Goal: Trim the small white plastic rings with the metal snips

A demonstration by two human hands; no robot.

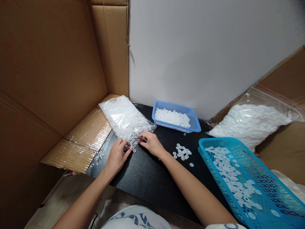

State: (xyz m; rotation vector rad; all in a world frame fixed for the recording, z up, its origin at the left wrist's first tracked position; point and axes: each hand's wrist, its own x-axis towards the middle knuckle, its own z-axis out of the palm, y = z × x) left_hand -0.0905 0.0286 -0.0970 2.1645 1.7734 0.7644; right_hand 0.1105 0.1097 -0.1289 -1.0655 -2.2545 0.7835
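Note:
A clear plastic bag full of small white washers lies on the black table, its near end between my hands. My left hand has thumb and fingers closed at the bag's near edge, seemingly pinching the plastic. My right hand is closed around a small metal tool, mostly hidden by the fingers, so I cannot tell its exact kind. Several loose washers lie on the table between my fingertips, just outside the bag.
A blue basket of small white pieces stands at the back. Loose white washers lie right of my right hand. A larger turquoise basket holds white discs. Behind it rests another filled bag. Cardboard borders the left.

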